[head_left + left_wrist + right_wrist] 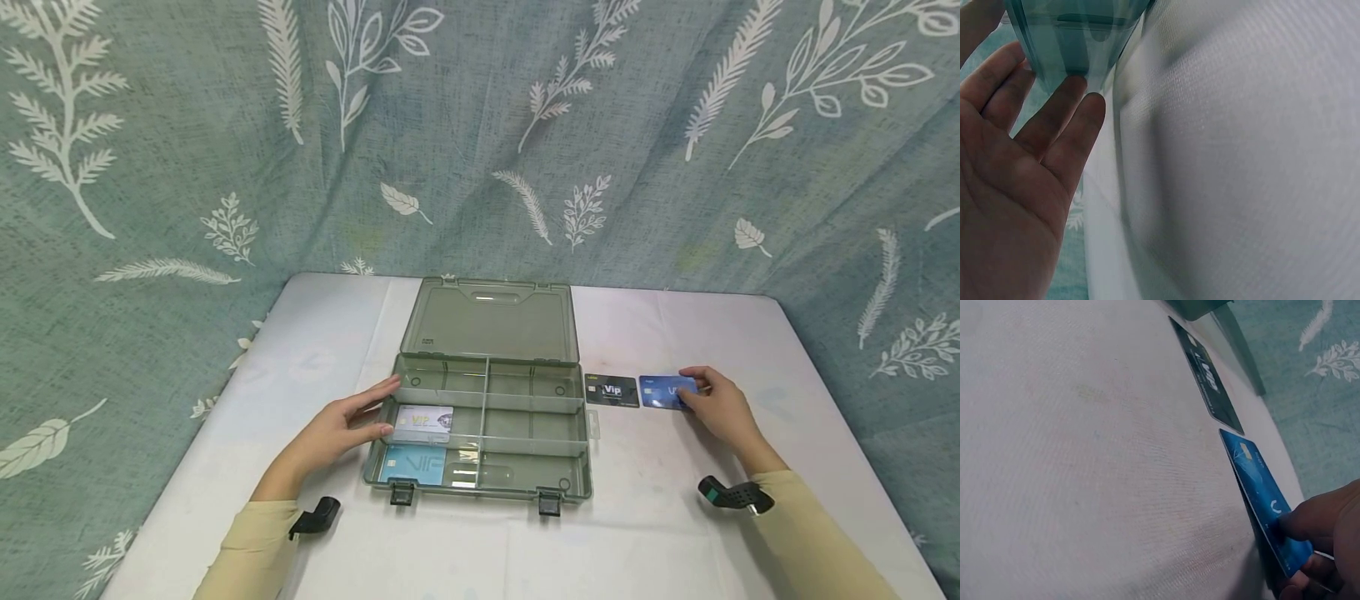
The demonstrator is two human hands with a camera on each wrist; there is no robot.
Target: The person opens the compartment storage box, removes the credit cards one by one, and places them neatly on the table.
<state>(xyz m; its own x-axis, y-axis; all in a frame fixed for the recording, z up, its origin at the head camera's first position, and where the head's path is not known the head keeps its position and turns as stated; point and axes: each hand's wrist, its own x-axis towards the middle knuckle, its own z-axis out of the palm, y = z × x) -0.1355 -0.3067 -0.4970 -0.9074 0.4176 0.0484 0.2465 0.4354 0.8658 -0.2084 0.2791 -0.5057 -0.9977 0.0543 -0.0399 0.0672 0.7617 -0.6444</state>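
Note:
A green see-through compartment box (498, 425) stands on the table with its lid folded back. My left hand (333, 433) rests against the box's left side, fingers mostly straight; in the left wrist view the fingers (1075, 134) touch its wall. Inside, the left column holds a white VIP card (422, 422) in the middle compartment and a light-blue card (414, 464) in the front one. To the right of the box, my right hand (720, 407) pinches the right end of a blue card (1266, 497), slightly raised off the cloth. A black VIP card (611, 390) lies between box and blue card.
The opened lid (491, 321) lies flat behind the box. Two dark latches, including the front left latch (402, 492), hang at the front edge. White cloth covers the table (637, 517); a leaf-patterned curtain (465, 150) surrounds its back and sides.

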